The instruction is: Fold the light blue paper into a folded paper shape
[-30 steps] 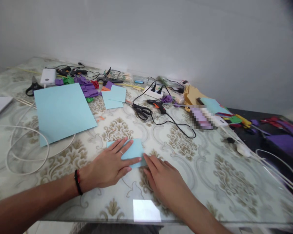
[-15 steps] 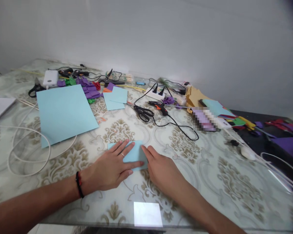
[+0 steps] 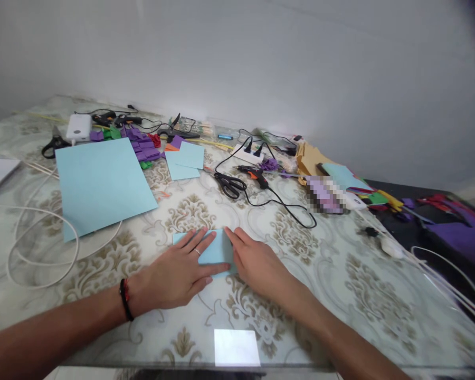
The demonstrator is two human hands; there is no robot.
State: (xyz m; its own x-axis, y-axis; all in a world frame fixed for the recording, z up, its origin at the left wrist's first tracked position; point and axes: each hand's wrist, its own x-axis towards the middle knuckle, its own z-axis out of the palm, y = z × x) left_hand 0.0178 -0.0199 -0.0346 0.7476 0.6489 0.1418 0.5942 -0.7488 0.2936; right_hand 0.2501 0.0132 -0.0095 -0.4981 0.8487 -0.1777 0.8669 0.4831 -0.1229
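Pale blue paper piece (image 3: 217, 248) — plain, roughly rectangular, longer side crosswise. Lies flat on patterned tabletop (image 3: 364, 322), toward near edge — left part and right margin partly covered; layers unclear.

No lettering, number or sign can be read; the grey oval mark (image 3: 77, 132) on the white, round-cornered plastic box (image 3: 80, 123) is too small to make out, as is the dark mark (image 3: 357, 201) on the white plastic device (image 3: 351, 198) beside the pixelated lilac patch (image 3: 325, 194)

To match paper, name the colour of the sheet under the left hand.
The sheet is light blue; head view.
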